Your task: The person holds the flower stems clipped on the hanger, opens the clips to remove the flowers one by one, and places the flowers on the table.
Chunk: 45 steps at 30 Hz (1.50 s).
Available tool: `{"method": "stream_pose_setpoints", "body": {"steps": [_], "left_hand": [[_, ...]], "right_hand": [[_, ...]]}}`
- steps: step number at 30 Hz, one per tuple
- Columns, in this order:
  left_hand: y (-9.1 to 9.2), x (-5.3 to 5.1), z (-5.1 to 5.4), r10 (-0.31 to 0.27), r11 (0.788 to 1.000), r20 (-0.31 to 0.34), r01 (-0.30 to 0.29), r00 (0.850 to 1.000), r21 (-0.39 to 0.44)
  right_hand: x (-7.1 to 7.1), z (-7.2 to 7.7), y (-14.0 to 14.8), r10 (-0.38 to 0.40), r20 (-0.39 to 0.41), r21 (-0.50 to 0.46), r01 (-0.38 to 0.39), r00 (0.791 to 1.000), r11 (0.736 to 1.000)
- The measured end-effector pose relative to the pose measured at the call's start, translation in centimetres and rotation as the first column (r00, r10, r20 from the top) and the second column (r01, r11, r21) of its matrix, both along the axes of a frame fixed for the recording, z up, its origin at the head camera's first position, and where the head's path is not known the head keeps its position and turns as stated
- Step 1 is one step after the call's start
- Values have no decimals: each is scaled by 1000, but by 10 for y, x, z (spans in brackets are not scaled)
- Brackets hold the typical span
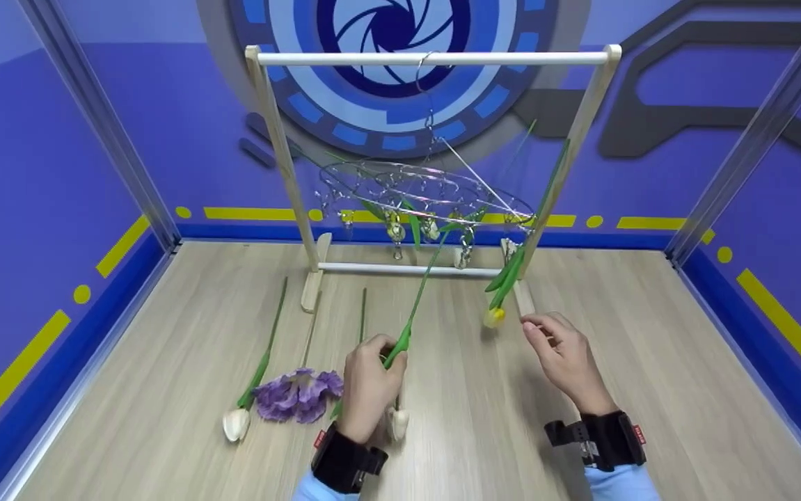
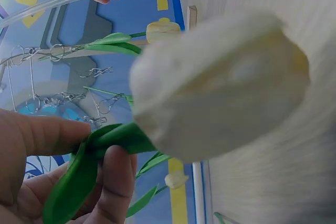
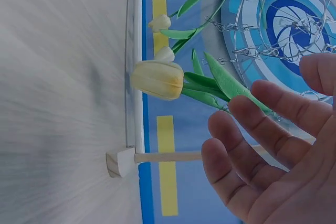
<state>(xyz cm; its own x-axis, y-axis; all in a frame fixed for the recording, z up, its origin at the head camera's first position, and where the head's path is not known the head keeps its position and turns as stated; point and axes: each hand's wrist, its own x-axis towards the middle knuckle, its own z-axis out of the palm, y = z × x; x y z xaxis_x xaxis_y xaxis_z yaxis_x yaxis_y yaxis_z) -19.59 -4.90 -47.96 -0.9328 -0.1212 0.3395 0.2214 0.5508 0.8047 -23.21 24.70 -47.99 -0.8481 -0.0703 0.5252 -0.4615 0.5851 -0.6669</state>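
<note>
My left hand (image 1: 370,381) pinches the green leafy stem (image 2: 123,137) of a tulip between thumb and fingers; its white bloom (image 1: 397,424) points down toward me and looms large in the left wrist view. The stem's thin end reaches up toward the wire hanger. My right hand (image 1: 570,358) holds nothing, its fingers loosely bent, just right of a yellow-white tulip (image 1: 494,318) hanging head down from the ring's right side. In the right wrist view that tulip (image 3: 157,80) is beside the spread fingers (image 3: 247,111). The round metal hanger (image 1: 428,191) with clips hangs tilted, lower at right.
A wooden rack (image 1: 435,59) carries the hanger by its hook. More tulips hang toward the ring's back. On the table (image 1: 651,334) at left lie a white tulip (image 1: 236,424), a purple flower (image 1: 296,396) and another stem (image 1: 363,313). Walls stand behind and at both sides.
</note>
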Motion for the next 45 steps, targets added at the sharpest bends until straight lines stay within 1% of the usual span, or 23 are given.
{"method": "stream_pose_setpoints", "body": {"steps": [4, 10, 14, 18, 26, 31, 38, 42, 45], "left_hand": [[1, -3, -3, 12, 1000, 36, -12, 999, 1], [-3, -5, -10, -23, 1000, 21, 23, 1000, 3], [-5, -6, -13, -39, 999, 50, 39, 998, 4], [-7, -8, -16, -43, 999, 71, 44, 997, -7], [-8, -8, -22, -2, 999, 96, 7, 995, -50], [-7, -7, -25, 21, 998, 106, -14, 994, -64], [-7, -7, -29, 37, 997, 121, -28, 992, -76], [-7, -8, -31, 49, 996, 129, -38, 990, -85], [-7, -9, -32, 62, 994, 152, -49, 986, -93]], "right_hand": [[0, 1, 0, -1, 4, 24, 1, 1000, 1000], [0, 3, 0, 17, -8, 35, -16, 1000, 999], [0, 3, -1, 27, -7, 36, -27, 1000, 999], [0, 2, -2, 35, 6, 29, -35, 999, 999], [1, 1, -3, 36, 23, 28, -37, 999, 999], [0, -4, -4, 54, 25, 26, -55, 998, 998], [-2, -10, -8, 66, 36, 62, -68, 997, 996], [-3, -11, -11, 57, 69, 91, -63, 996, 994], [-3, -11, -12, 52, 107, 107, -64, 993, 992]]}}
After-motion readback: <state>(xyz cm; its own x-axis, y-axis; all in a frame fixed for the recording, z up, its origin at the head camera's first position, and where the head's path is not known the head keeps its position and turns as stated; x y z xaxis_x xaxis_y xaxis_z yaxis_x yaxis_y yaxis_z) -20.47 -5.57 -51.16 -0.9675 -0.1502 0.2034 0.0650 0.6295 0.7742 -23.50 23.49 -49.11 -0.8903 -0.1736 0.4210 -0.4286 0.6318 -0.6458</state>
